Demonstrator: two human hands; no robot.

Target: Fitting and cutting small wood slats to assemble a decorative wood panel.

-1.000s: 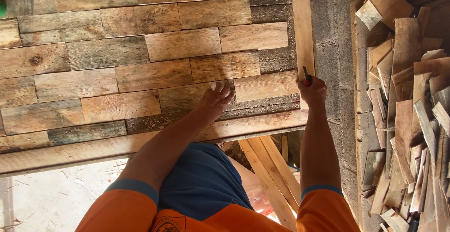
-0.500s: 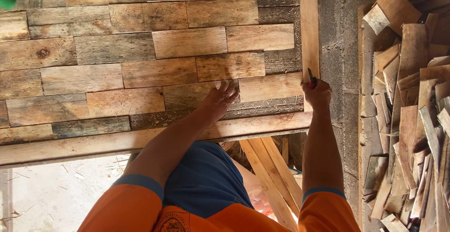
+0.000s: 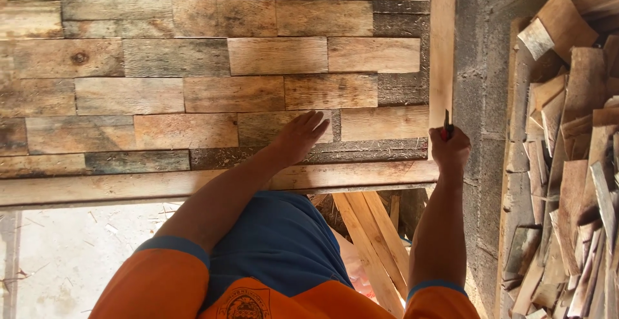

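- Since a second ago the left hand has barely shifted, lying flat with fingers spread wide on the wooden panel at frame centre.
- Right hand, centre right, has its fingers closed around a red-handled tool against the upright edge board.
- Offcuts are heaped at right beside a block wall.
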